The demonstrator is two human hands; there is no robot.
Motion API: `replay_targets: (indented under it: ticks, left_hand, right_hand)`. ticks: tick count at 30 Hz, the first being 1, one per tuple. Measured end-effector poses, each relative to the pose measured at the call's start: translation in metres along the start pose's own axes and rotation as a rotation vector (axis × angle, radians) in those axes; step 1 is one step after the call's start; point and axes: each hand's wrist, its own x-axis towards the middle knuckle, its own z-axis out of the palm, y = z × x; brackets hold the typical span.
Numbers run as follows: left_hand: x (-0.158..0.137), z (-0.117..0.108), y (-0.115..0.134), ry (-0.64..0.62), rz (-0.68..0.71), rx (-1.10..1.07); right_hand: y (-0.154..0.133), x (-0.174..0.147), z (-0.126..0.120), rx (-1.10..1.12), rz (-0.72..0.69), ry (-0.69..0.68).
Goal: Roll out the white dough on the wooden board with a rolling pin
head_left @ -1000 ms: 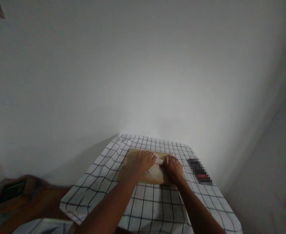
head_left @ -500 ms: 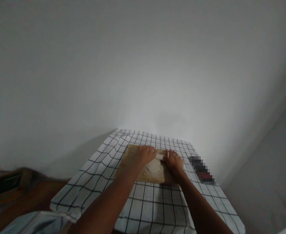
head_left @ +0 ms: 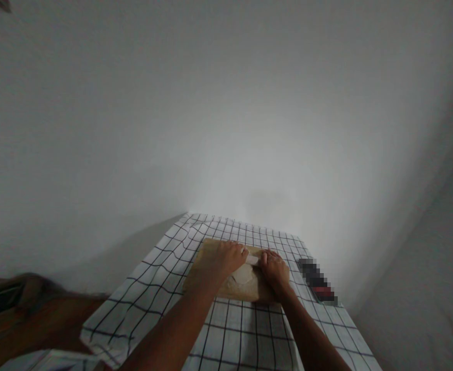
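Note:
Both my hands grip a pale rolling pin [head_left: 253,260], whose middle shows between them. My left hand [head_left: 232,256] wraps round its left end, my right hand [head_left: 273,265] round its right end. Under the pin lies a wooden board [head_left: 203,265]. A flat, pale sheet of dough [head_left: 242,277] rests on the board, just on the near side of the pin. My hands and forearms hide the pin's ends and parts of the board.
The board stands on a table with a white, black-checked cloth [head_left: 164,273]. At the right edge lies a dark, blurred-out item [head_left: 317,281] with a red patch. A pale wall [head_left: 226,129] rises behind. Brown furniture [head_left: 25,309] is at lower left.
The whole scene sits slightly lower in view, as the camera has tilted up a little. My hands keep their grip on the rolling pin at nearly the same place on the board.

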Motion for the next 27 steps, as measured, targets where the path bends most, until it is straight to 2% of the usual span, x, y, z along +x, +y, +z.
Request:
replay_targets:
  ticks: [15,27]
  left_hand:
    - [-0.007,0.0,0.006,0.13,-0.061,0.011]
    - [-0.003,0.012,0.002,0.199,0.001,0.055]
  right_hand:
    - [0.0,-0.011,0.002,0.009,-0.05,0.059]
    - [-0.004,-0.008,-0.005,0.028,-0.044,0.029]
